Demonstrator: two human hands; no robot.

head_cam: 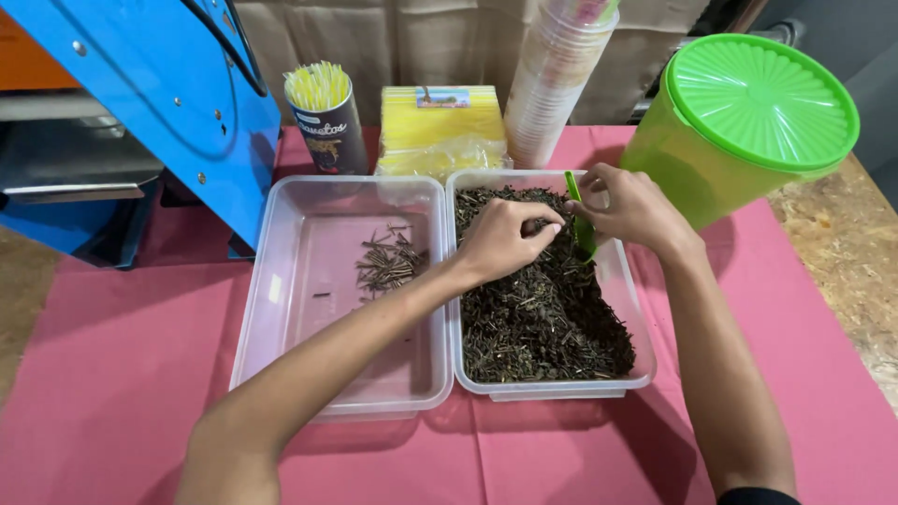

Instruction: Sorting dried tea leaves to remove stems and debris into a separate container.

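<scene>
On your far left a blue machine frame [178,93] leans over the pink-covered counter [122,374], clear of your reach. Next comes the left clear tray [281,281], nearly bare but for a small heap of picked-out stems [388,264]; they look dry, stiff and very light, so a gentle pinch should carry them.

Your left hand [500,238] crosses over into the right clear tray [641,374], fingers [547,223] clenched in a pinch on bits of the dark dried leaves [538,318] that fill it. That loose material seems brittle and crumbly, likely to scatter or break if squeezed; take single stems by their middle.

Your right hand [631,208] sits at the tray's far end, fingers grasping a small green scoop [580,220], thin plastic and probably slick.

Behind the trays stand a cup of straws [325,117], a yellow packet stack [440,126] and a stack of clear cups [557,79]. The big green lidded container [748,122] crowds your right wrist.
</scene>
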